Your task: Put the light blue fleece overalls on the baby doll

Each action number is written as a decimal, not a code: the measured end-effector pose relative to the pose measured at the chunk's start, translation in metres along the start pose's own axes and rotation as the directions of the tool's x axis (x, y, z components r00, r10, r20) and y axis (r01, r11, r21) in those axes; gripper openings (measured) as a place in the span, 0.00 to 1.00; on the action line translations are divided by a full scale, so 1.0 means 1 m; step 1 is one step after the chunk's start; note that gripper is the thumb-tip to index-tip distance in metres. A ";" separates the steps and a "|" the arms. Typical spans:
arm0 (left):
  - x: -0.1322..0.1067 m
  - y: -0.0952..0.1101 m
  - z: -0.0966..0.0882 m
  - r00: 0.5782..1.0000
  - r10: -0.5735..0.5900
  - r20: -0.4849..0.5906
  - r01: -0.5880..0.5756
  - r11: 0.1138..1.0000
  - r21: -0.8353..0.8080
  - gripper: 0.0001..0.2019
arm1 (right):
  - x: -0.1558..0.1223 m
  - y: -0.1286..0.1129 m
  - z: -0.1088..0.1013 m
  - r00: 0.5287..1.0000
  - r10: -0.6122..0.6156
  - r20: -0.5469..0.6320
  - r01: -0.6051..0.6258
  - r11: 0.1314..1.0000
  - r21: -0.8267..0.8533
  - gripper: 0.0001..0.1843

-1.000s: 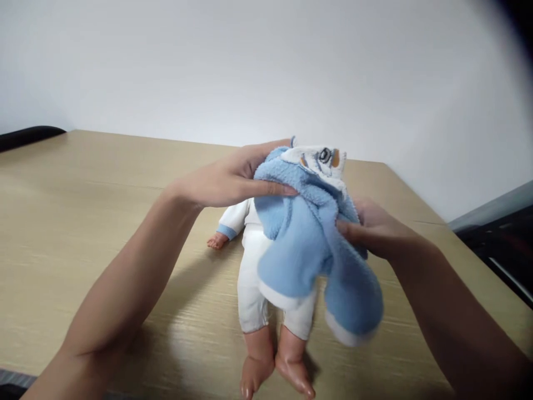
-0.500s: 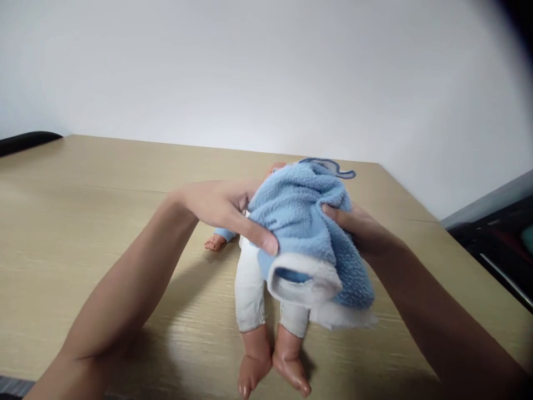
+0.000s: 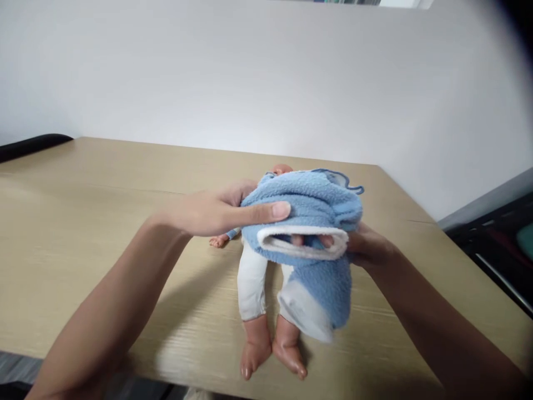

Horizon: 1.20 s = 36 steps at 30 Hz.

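Note:
A doll lies on its back, bare feet toward me, in white leggings (image 3: 252, 283) and light-blue sleeves. Above its body I hold a fleecy light-blue doll garment (image 3: 303, 195) with white cuffs and dark-blue edging. My left hand (image 3: 216, 214) grips it from the left, thumb flat on top and fingers hidden underneath. On the right, my right hand (image 3: 368, 244) reaches in beneath the cloth; fingertips show inside the white-rimmed opening (image 3: 303, 229). The other white-cuffed leg or sleeve (image 3: 320, 300) hangs over one doll leg. Most of the doll's torso is covered.
Under the doll is a light wooden table (image 3: 104, 222), its far edge near a pale wall (image 3: 208, 72). A black curved object (image 3: 37, 145) stands at the far left. Dark items (image 3: 495, 228) are beside the table's right edge.
The white cuff has been raised and spread wider, and fingertips now show inside it. My right thumb has left the garment's top. The other cuffed end has swung left over the doll's leg.

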State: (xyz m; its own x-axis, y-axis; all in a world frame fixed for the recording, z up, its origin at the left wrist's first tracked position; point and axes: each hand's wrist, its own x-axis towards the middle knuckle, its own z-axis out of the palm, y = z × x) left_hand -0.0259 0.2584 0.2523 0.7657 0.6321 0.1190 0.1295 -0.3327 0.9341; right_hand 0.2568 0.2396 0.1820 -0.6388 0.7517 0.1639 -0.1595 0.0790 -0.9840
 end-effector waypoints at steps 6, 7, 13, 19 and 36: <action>-0.034 0.005 0.034 0.995 -0.062 0.073 0.072 0.988 -0.140 0.25 | -0.024 -0.004 0.031 0.994 0.095 -0.061 -0.092 0.994 0.051 0.24; -0.040 0.001 0.040 0.997 -0.071 0.038 0.077 0.981 -0.179 0.26 | -0.028 -0.006 0.036 0.991 0.128 -0.045 -0.126 0.991 0.047 0.25; -0.073 -0.027 0.094 0.922 -0.274 -0.273 0.187 0.933 -0.307 0.24 | -0.043 -0.006 0.062 0.966 0.258 -0.023 -0.259 0.965 -0.043 0.36; -0.095 -0.039 0.144 0.842 -0.470 -0.266 0.345 0.847 -0.405 0.21 | -0.060 0.013 0.088 0.864 0.133 -0.485 -0.351 0.850 -0.392 0.12; -0.069 -0.085 0.129 0.801 -0.310 -0.513 0.329 0.943 -0.056 0.16 | -0.031 0.064 0.074 0.861 -0.028 -0.508 -0.351 0.688 -0.634 0.05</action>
State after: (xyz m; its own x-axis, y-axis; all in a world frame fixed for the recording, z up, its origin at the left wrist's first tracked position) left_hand -0.0080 0.1529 0.1208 0.2499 0.9680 -0.0214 0.3388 -0.0667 0.9385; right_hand 0.2108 0.1727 0.1188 -0.1634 0.9775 0.1338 0.5923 0.2056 -0.7790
